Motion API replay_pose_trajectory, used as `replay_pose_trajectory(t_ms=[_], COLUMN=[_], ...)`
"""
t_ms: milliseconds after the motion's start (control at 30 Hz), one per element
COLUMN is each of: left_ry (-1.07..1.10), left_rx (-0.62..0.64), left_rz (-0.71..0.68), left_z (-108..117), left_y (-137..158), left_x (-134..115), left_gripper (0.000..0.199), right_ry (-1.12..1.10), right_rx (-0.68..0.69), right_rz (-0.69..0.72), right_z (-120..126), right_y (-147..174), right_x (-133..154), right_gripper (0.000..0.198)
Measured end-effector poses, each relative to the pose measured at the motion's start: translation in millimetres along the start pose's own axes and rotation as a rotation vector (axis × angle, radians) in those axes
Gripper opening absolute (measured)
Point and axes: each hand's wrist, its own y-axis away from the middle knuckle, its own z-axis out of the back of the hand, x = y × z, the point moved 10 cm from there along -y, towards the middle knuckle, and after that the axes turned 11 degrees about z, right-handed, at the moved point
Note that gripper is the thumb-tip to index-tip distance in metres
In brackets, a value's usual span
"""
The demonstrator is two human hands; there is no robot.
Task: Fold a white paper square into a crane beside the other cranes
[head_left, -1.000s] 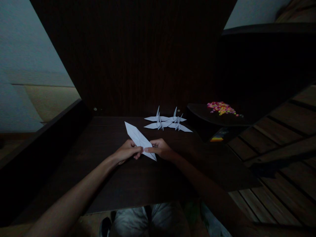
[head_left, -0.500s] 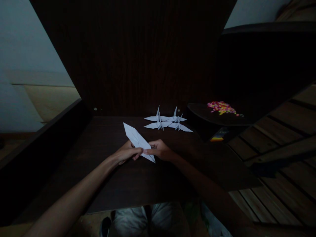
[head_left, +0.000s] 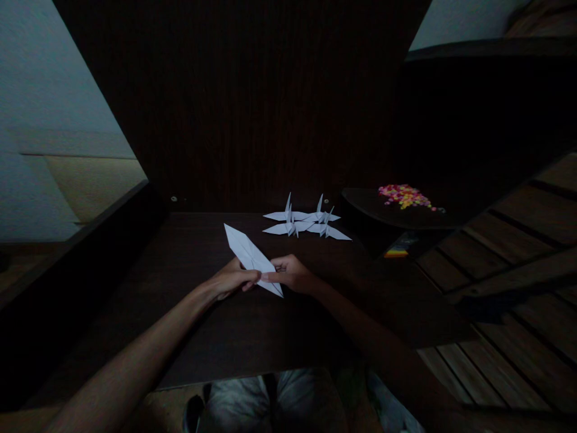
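A folded white sheet of paper point(head_left: 247, 251), long and pointed at both ends, slants between my hands above the dark tabletop. My left hand point(head_left: 233, 278) grips its left edge, thumb on top and fingers beneath. From the other side my right hand point(head_left: 292, 273) pinches the lower part, its thumb meeting the left thumb on the paper. The fingers under the sheet are partly hidden. Several white paper cranes point(head_left: 288, 228) stand close together behind my hands, their wings overlapping.
Right of the cranes, a low rounded shelf point(head_left: 365, 204) bears a heap of small pink and yellow pieces point(head_left: 406, 196). A dark upright panel point(head_left: 252, 120) closes the back. A raised side board point(head_left: 81, 258) runs along the left. Wooden slats point(head_left: 523, 282) lie at the right.
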Motion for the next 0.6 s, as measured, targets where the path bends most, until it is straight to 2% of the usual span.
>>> replay_pose_trajectory(t_ms=[167,433,600], left_ry=[-0.037,-0.01,0.001], left_rx=[0.031,0.099,0.171], left_rz=[-0.004,0.034,0.038], left_z=[-5.7,-6.5,-11.9], left_y=[4.3,-0.4,1.7], left_x=[-5.5,5.7,4.1], left_gripper=[0.017,0.015,0.012], right_ry=[0.008,-0.019,-0.049], right_rx=[0.038,0.074,0.079], right_rz=[-0.002,-0.002,-0.016], right_z=[-2.3,-7.5,-9.6], right_y=[-0.2,-0.1,0.9], right_x=[-2.7,0.8,0.6], right_gripper=[0.03,0.031,0.03])
